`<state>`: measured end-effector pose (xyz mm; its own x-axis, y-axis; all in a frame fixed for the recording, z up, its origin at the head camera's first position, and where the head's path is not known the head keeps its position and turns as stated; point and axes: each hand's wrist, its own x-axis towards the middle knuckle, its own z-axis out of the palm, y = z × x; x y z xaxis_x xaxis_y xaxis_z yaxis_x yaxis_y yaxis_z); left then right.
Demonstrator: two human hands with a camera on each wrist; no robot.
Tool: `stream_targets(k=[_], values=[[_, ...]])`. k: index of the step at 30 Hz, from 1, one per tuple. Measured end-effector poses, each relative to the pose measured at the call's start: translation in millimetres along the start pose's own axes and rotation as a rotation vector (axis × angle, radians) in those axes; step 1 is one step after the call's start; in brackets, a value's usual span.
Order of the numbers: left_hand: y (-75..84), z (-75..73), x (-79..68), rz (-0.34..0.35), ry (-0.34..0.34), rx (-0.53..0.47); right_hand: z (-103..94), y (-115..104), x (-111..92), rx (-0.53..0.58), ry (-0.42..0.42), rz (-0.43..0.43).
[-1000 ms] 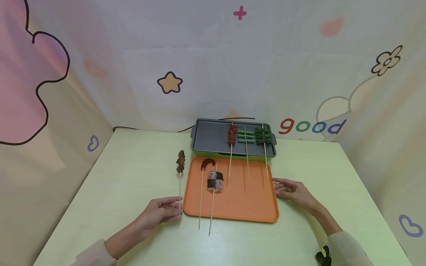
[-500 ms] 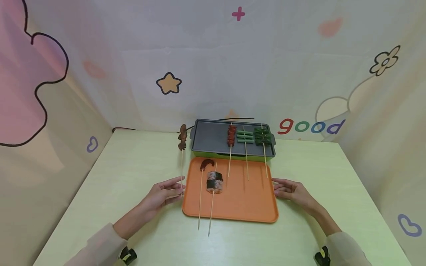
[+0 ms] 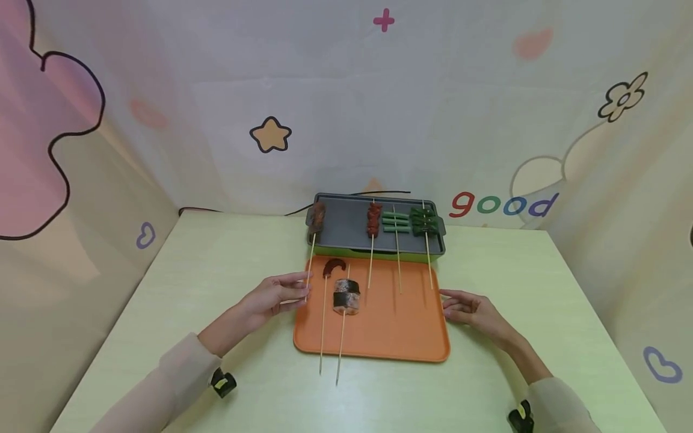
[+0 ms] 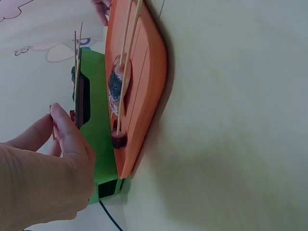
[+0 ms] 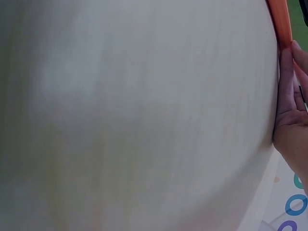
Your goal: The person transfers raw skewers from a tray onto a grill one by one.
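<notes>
On the pale surface (image 3: 390, 394) I count six skewers altogether, one orange tray (image 3: 400, 337) and one green electric griddle (image 3: 343, 225) with a dark plate, plus two hands at work. Three of the skewers sit toward the right of the griddle, sticks hanging out over the tray: one red meat skewer (image 3: 373, 219), one green-stalk skewer (image 3: 396, 222) and one leafy-green skewer (image 3: 425, 222). Two more lie on the tray's left half, a curled reddish-brown skewer (image 3: 334, 266) and a seaweed-roll skewer (image 3: 346, 296), both sticks poking past the near rim.

Number six is the brown skewer (image 3: 317, 218), and that's the one in the left grip (image 3: 278, 294): thumb and fingers pinch the lower part of its stick. The food end is up and away from that grip, over the griddle's left end; can't tell if it touches the plate. As for the right grip (image 3: 476, 313), it holds no skewer, just loosely extended fingers touching the tray's right rim.
</notes>
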<state>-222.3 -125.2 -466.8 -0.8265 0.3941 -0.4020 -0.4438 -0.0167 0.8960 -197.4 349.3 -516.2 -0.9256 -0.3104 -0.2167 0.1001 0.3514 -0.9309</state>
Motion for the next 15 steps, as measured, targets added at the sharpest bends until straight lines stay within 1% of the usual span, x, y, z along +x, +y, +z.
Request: stream_targets(k=[5, 8, 12, 15], values=[[10.8, 1.2, 15.5, -0.026, 0.011, 0.003, -0.3, 0.1, 0.1, 0.001, 0.005, -0.002], [15.1, 2.2, 23.2, -0.035, 0.033, 0.0, -0.5, 0.6, 0.8, 0.006, 0.006, 0.0], [16.9, 3.1, 29.9, -0.036, 0.065, -0.02, -0.8, 1.7, 1.3, 0.009, 0.006, 0.001], [16.9, 3.1, 32.7, -0.023, 0.075, -0.026, -1.2, 2.4, 1.1, 0.008, 0.007, 0.004]])
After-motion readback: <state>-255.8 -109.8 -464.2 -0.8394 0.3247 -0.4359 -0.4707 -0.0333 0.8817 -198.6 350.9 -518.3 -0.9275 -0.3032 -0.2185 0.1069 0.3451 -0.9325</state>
